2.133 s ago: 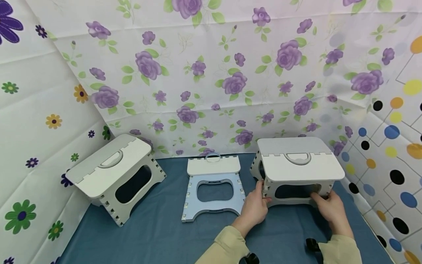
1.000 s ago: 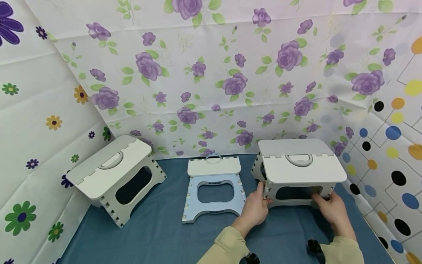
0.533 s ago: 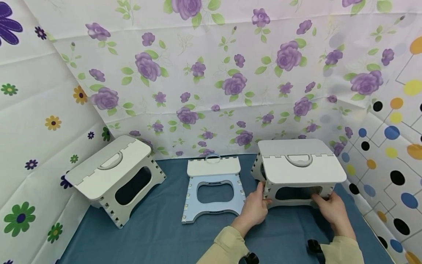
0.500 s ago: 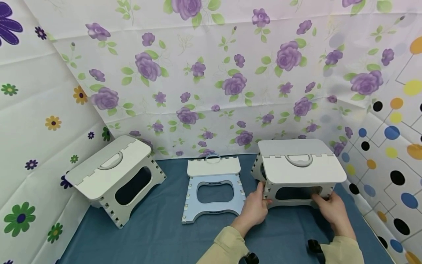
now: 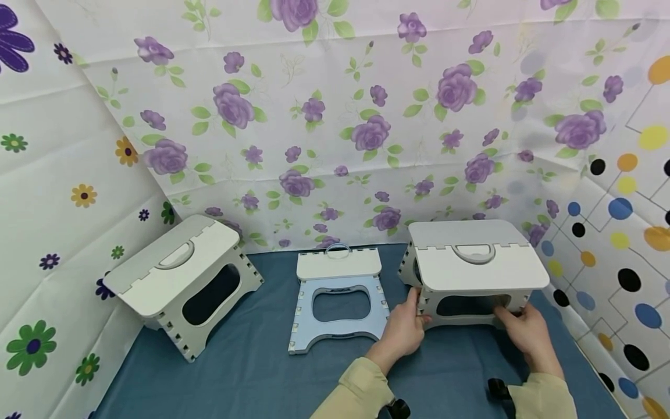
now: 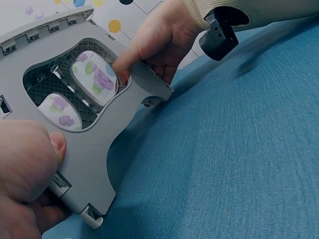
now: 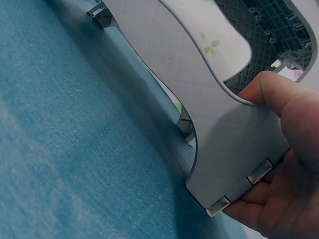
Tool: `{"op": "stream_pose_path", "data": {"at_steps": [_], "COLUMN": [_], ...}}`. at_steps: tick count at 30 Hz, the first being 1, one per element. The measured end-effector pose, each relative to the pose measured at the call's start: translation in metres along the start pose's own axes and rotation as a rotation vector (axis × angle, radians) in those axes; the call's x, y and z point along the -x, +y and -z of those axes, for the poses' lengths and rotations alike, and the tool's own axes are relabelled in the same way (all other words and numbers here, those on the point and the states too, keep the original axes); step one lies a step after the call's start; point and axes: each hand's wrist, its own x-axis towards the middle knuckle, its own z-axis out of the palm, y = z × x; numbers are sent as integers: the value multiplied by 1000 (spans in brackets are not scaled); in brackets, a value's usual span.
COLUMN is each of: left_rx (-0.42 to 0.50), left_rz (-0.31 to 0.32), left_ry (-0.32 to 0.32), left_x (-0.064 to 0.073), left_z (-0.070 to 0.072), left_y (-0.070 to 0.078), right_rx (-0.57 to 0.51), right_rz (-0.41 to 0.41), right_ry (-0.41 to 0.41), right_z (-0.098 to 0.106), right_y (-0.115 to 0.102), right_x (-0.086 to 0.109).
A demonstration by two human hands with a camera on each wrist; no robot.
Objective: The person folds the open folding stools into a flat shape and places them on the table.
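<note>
On the right in the head view stands an unfolded white folding stool (image 5: 481, 270) with a carry handle on top. My left hand (image 5: 402, 330) grips the left leg edge of its near side panel. At the panel's right end, my right hand (image 5: 527, 334) holds on with the thumb inside the cutout. The left wrist view shows my left hand (image 6: 25, 164) with the thumb on the panel (image 6: 94, 159) and fingers behind the edge. In the right wrist view, my right hand (image 7: 299, 119) has its fingers curled behind the leg edge.
A second unfolded white folding stool (image 5: 178, 267) stands angled at the left. Between the two, a light blue and white folding stool (image 5: 303, 320) lies folded, close to my left hand. All rest on a blue cloth (image 5: 241, 372). A floral curtain (image 5: 335, 128) hangs behind.
Since the oldest frame the held folding stool has shifted slightly toward me. Both hands keep the same grip, and the other two stools stay in place.
</note>
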Motion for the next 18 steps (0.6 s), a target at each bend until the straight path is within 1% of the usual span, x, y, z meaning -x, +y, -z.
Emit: {"op": "stream_pose_path", "data": {"at_steps": [10, 15, 18], "left_rx": [23, 20, 22], "left_rz": [-4, 6, 8], "left_ry": [-2, -3, -4], "left_x": [2, 2, 1], "left_z": [-4, -1, 0], "left_y": [-1, -1, -1], "right_rx": [16, 7, 5], "right_rz": [11, 6, 17], "right_ry": [-7, -17, -15], "right_z": [3, 2, 2], "right_y": [3, 2, 1], "right_x": [1, 0, 0]}}
